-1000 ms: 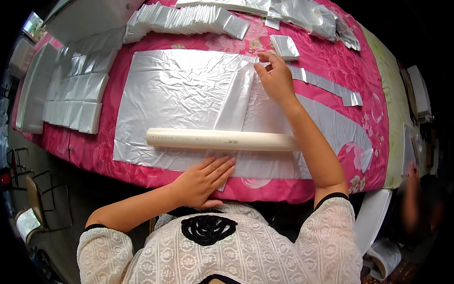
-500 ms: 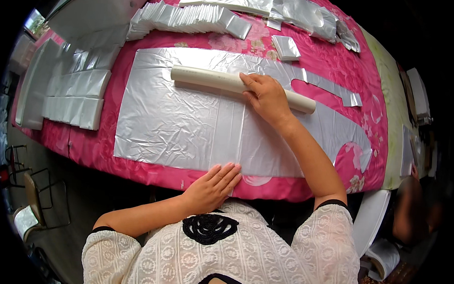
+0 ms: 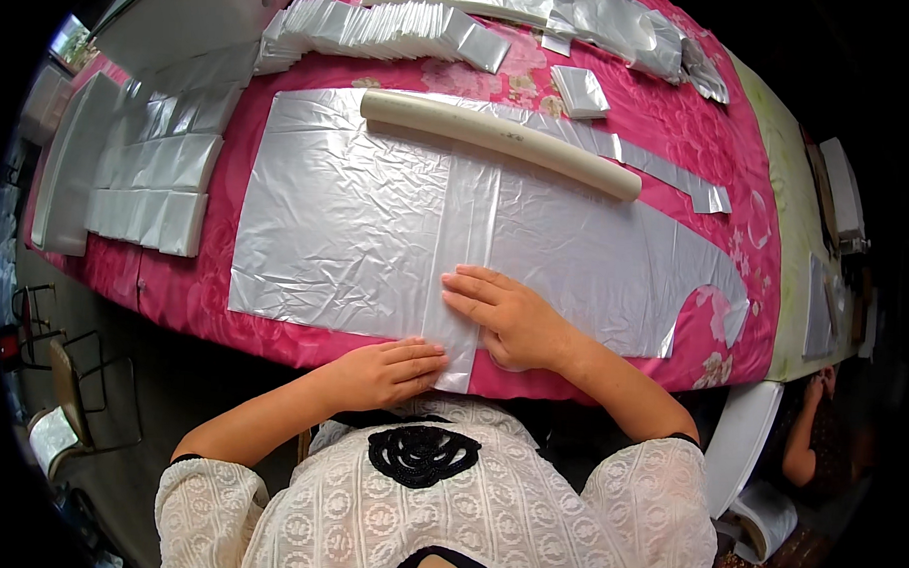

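Note:
A thin silvery plastic sheet (image 3: 327, 209) lies spread out and creased before me, with curved cut-outs and strap-like ends at its right. A narrow folded band (image 3: 467, 209) runs across it, its near end reaching past the sheet's near edge. My right hand (image 3: 508, 318) rests flat on the sheet and band, fingers stretched out. Close to the band's near end, my left hand (image 3: 396, 372) lies with its fingers extended at the table edge. A long cream tube (image 3: 510, 141) rests across the far part of the sheet, with neither hand on it.
Rows of folded silvery packets (image 3: 158, 164) stand at the left, and a long row of them (image 3: 373, 29) lies at the back. A small stack (image 3: 581, 92) sits beyond the tube. Pink floral cloth (image 3: 302, 344) covers the table. Another person's arm (image 3: 802, 446) shows at right.
My right hand has let go of the tube and come nearer, onto the sheet. The tube now lies farther away. My left hand has shifted slightly left, and the band's near end now shows.

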A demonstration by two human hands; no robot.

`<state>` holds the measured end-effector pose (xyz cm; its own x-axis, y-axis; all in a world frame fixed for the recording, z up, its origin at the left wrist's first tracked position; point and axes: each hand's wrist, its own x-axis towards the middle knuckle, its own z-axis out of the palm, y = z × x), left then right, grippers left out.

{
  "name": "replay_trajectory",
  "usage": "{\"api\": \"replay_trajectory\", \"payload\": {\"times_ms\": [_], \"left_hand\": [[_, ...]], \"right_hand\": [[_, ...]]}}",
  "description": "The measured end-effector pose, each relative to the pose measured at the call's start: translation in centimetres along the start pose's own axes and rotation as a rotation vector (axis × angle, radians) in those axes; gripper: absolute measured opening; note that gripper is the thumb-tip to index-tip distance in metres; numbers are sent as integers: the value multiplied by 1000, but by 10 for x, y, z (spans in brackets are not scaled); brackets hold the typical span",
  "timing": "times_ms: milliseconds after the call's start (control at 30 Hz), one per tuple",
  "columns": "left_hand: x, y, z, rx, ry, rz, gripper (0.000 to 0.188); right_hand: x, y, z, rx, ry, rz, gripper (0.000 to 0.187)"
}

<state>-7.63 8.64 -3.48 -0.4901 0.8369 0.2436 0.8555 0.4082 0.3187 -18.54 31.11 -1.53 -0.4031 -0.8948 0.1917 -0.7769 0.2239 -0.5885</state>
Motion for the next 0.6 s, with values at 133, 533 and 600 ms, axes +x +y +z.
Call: {"api": "replay_trajectory", "payload": {"times_ms": [133, 533, 600], "left_hand": [[5, -4, -5, -161, 139, -34, 30], [36, -35, -24, -36, 27, -321, 66], [39, -38, -18, -102, 137, -375, 58]], "right_hand": [[-7, -13, 2, 0, 40, 19, 44], [-9, -5, 12, -167, 355, 167, 29], [-8, -2, 8, -109, 365, 197, 25]]}}
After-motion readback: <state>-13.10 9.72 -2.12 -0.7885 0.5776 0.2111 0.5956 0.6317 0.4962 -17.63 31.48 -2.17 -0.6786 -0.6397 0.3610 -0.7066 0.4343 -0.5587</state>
